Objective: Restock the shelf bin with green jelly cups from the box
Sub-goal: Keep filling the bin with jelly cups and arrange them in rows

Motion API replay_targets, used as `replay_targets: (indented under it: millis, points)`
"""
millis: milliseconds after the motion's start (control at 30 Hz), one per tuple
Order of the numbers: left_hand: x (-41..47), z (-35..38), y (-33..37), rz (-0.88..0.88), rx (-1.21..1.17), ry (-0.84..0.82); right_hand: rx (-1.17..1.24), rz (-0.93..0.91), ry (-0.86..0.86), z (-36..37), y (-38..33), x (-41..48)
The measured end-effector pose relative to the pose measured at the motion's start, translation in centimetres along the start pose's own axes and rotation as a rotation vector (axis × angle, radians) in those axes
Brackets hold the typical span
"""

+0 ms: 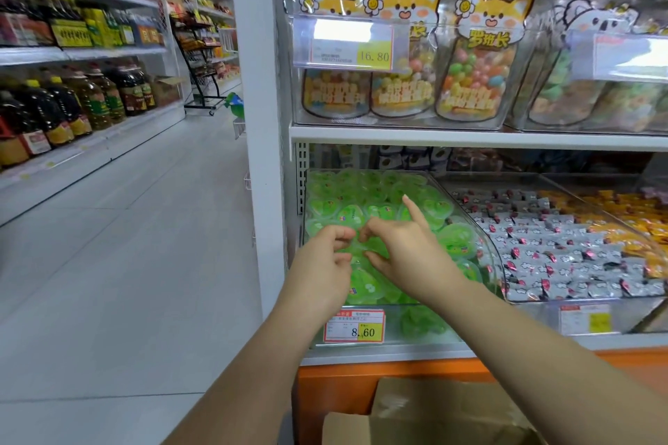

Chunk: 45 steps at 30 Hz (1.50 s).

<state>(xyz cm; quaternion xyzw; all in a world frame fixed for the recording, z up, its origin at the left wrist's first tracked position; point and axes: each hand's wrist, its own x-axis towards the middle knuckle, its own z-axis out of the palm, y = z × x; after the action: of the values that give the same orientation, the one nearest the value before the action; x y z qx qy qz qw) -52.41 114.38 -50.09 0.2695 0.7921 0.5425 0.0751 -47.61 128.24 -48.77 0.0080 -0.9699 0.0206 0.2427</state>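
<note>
A clear plastic shelf bin (486, 246) at the left end of the lower shelf is heaped with green jelly cups (365, 209). Both my hands are over its front half, fingertips facing each other. My left hand (323, 260) has curled fingers and thumb pinching a green jelly cup (356, 247) from the left. From the right, my right hand (401, 246) grips the same spot with thumb and curled fingers, its index finger sticking up. The cardboard box (433, 415) lies open on the floor below the shelf, and its contents are not visible.
Next to it on the right are bins of grey wrapped sweets (549, 249) and yellow ones (632, 228). The upper shelf (470, 137) with bagged candy overhangs the bin. A price tag (354, 327) reads 8.60. The aisle floor (126, 264) lies open to the left.
</note>
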Motion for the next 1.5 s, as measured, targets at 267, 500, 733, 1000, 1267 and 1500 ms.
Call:
replay_targets:
  millis: [267, 500, 733, 1000, 1267, 1500]
  points:
    - [0.2, -0.3, 0.1, -0.007, 0.023, -0.023, -0.099, -0.005, 0.158, 1.6, 0.1, -0.2]
    - [-1.2, -3.3, 0.8, 0.124, 0.208, 0.195, -0.213, -0.019, 0.209, 2.4, -0.2, 0.2]
    - [-2.0, -3.1, 0.6, 0.070, 0.332, 0.101, -0.187, -0.048, 0.206, 2.9, -0.1, 0.8]
    - [-2.1, -2.8, 0.8, 0.032, 0.371, 0.050, -0.191, -0.053, 0.216, 2.7, 0.0, -0.3]
    - [-2.1, -2.6, 1.0, 0.040, 0.457, -0.019, -0.124, -0.069, 0.233, 1.9, 0.0, -1.6]
    - [-2.1, -2.5, 0.9, 0.059, 0.446, -0.014, 0.034, 0.255, 0.256, -0.5, 3.4, -2.6]
